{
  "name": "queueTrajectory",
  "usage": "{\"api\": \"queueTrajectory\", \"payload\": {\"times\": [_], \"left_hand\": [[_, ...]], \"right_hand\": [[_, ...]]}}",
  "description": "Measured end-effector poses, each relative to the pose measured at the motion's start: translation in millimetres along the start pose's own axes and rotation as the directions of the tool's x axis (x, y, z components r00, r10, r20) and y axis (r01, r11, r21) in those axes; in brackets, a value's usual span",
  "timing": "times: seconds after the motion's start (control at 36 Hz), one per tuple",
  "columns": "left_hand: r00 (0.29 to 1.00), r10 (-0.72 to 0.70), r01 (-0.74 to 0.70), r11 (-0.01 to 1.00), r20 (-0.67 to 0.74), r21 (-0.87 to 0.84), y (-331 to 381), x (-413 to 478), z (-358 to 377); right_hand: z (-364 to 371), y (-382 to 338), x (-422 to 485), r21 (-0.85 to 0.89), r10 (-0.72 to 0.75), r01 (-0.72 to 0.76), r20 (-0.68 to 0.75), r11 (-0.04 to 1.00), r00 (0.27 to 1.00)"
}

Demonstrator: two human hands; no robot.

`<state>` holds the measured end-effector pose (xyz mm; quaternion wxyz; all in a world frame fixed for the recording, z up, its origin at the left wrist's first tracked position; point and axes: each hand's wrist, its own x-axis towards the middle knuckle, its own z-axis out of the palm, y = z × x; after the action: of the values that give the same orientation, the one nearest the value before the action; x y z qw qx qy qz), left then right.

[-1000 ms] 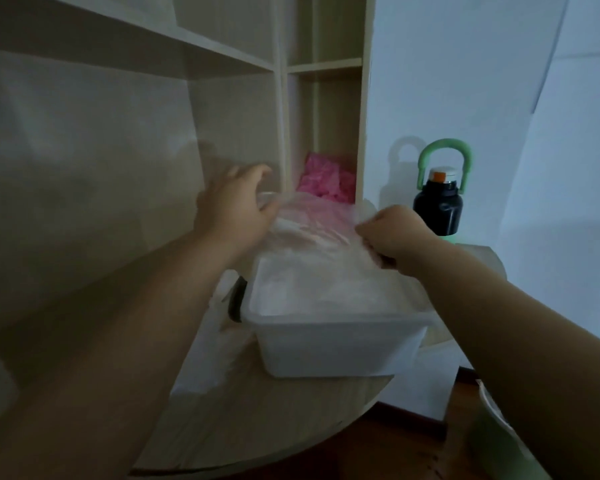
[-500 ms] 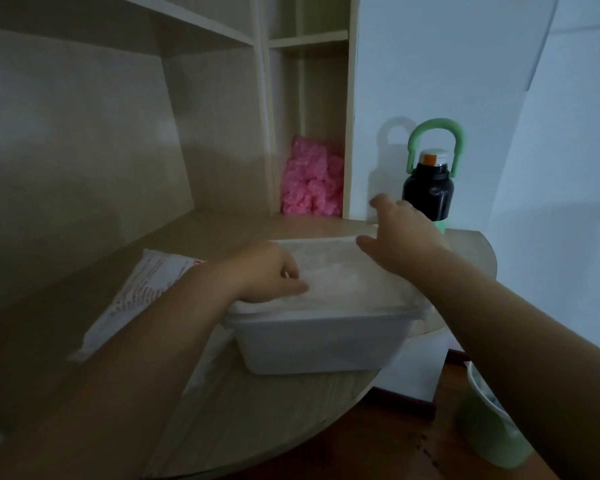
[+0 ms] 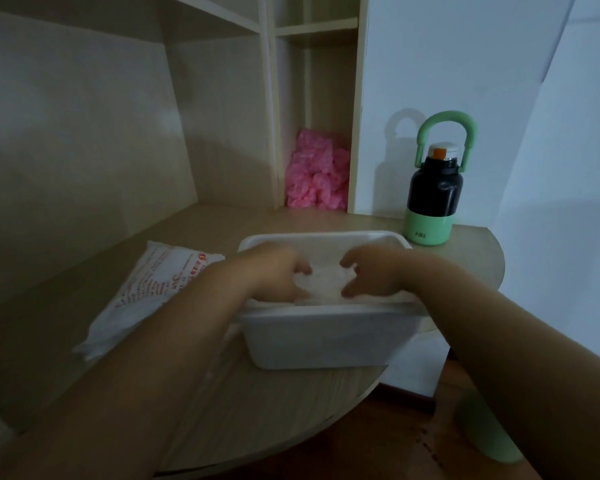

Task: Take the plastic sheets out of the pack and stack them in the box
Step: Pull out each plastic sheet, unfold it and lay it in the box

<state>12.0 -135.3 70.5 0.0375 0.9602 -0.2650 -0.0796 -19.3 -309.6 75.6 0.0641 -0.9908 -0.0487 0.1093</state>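
1. Now the fingers (image 3: 300, 269) of the left hand (image 3: 274, 271) and right hand (image 3: 374, 271) are curled. Their tips face each other on the plastic sheets (image 3: 321, 285) at the middle of the white box (image 3: 326, 337). Whether they pinch or merely press is unclear in this dim light.
2. Half a second ago the right hand lay flatter at the box's far right corner. Both hands have closed inward, so the newest sheet seems laid and is being settled.
3. Both forearms cross the box's near rim; the pack (image 3: 153, 289) lies left of the box.

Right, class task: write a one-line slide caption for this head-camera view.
Left hand and right hand hold crumpled plastic sheets inside the white box, with the pack lying beside it.
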Motion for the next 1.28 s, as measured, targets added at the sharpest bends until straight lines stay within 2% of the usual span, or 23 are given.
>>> {"api": "queueTrajectory", "payload": {"times": [0.06,0.11,0.19,0.31,0.44,0.5,0.61,0.67,0.75,0.86,0.92,0.97,1.11,1.22,1.28], "left_hand": [[0.977,0.004,-0.037,0.988,-0.214,-0.147,-5,-19,-10],[0.919,0.000,-0.104,0.964,-0.393,-0.243,-12,-37,-16],[0.830,-0.068,-0.145,0.933,-0.554,-0.331,-26,-62,-14],[0.744,-0.187,-0.151,0.888,-0.642,-0.434,-55,-92,9],[0.676,-0.316,-0.190,0.799,-0.666,-0.571,-91,-129,43],[0.688,-0.364,-0.116,0.799,-0.628,-0.590,-101,-140,61],[0.871,-0.357,0.171,0.864,-0.337,-0.473,-108,-152,96],[0.893,-0.349,0.207,0.880,-0.284,-0.428,-108,-151,112],[0.854,-0.360,0.196,0.891,-0.376,-0.409,-108,-149,124],[0.806,-0.371,0.113,0.861,-0.461,-0.496,-106,-147,125],[0.777,-0.429,0.053,0.774,-0.461,-0.631,-104,-149,125],[0.742,-0.520,0.004,0.634,-0.423,-0.773,-104,-149,125],[0.650,-0.672,-0.165,0.333,-0.357,-0.928,-102,-149,125],[0.581,-0.730,-0.295,0.222,-0.359,-0.929,-100,-149,119],[0.536,-0.755,-0.322,0.232,-0.379,-0.918,-99,-149,113]], "right_hand": [[-8,-6,-6,0.097,-0.011,0.029,-0.182,0.995,0.983],[-13,-16,-12,0.205,-0.019,0.090,-0.323,0.975,0.946],[-12,-44,-23,0.276,-0.054,0.216,-0.494,0.937,0.868],[8,-98,-35,0.298,-0.119,0.413,-0.672,0.860,0.731],[49,-151,-51,0.267,-0.286,0.628,-0.716,0.731,0.637],[68,-161,-48,0.289,-0.308,0.631,-0.681,0.720,0.664],[106,-168,-32,0.460,-0.238,0.499,-0.514,0.735,0.824],[120,-168,-25,0.515,-0.184,0.412,-0.436,0.751,0.881],[134,-166,-18,0.551,-0.156,0.304,-0.299,0.777,0.941],[142,-163,-14,0.551,-0.199,0.282,-0.207,0.786,0.958],[143,-161,-12,0.581,-0.192,0.277,-0.205,0.765,0.960],[142,-161,-10,0.624,-0.189,0.274,-0.201,0.731,0.961],[144,-159,-6,0.675,-0.204,0.290,-0.205,0.679,0.957],[143,-162,-5,0.560,-0.248,0.309,-0.185,0.769,0.951],[141,-165,-3,0.397,-0.311,0.337,-0.130,0.854,0.942]]}}
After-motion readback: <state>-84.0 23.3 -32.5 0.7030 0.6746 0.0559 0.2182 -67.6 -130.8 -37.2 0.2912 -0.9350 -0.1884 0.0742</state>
